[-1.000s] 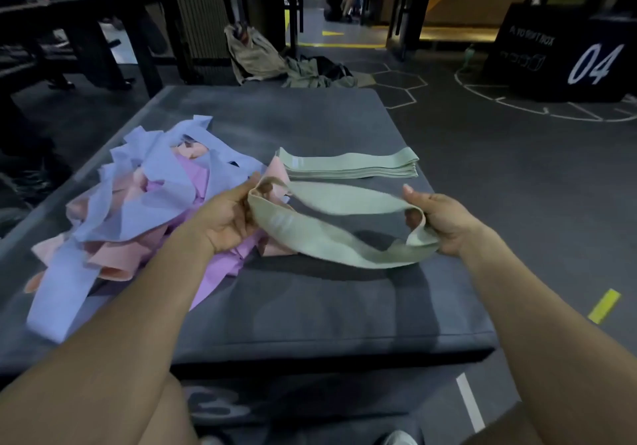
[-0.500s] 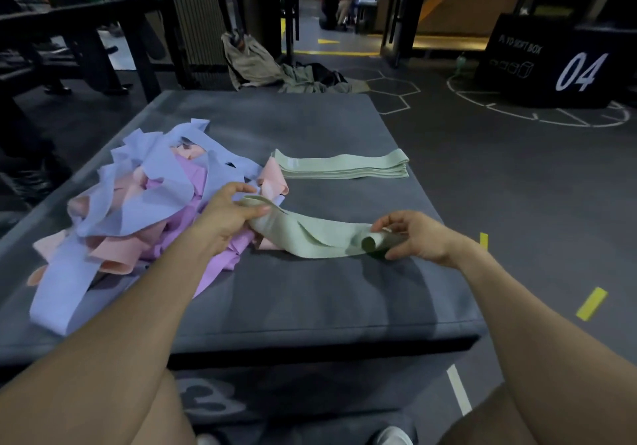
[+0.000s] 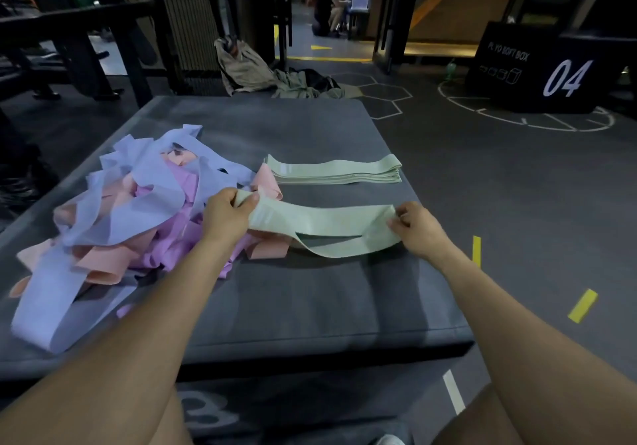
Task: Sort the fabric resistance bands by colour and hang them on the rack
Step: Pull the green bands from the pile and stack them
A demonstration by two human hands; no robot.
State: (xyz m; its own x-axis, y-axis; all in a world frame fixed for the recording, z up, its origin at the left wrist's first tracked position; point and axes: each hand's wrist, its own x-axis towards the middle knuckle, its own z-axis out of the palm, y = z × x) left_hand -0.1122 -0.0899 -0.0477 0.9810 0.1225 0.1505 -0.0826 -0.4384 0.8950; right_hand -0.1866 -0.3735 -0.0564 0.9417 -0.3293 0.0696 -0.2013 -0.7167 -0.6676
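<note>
A pale green band (image 3: 324,227) is stretched just above the grey padded box (image 3: 310,299). My left hand (image 3: 225,215) pinches its left end and my right hand (image 3: 415,229) pinches its right end. The lower strand of the loop sags toward the pad. Behind it lies a flat stack of green bands (image 3: 336,170). To the left sits a tangled heap of blue, pink and purple bands (image 3: 138,217). No rack for hanging shows in the view.
Dark gym floor with white markings and yellow tape strips (image 3: 582,305) lies to the right. A black soft box marked 04 (image 3: 551,72) stands at the back right. Clothes and a bag (image 3: 269,72) lie beyond the pad. A person sits far back.
The green band was bunched low on the pad half a second ago; now my hands have drawn it out flat and lifted it slightly, my right hand moving rightward.
</note>
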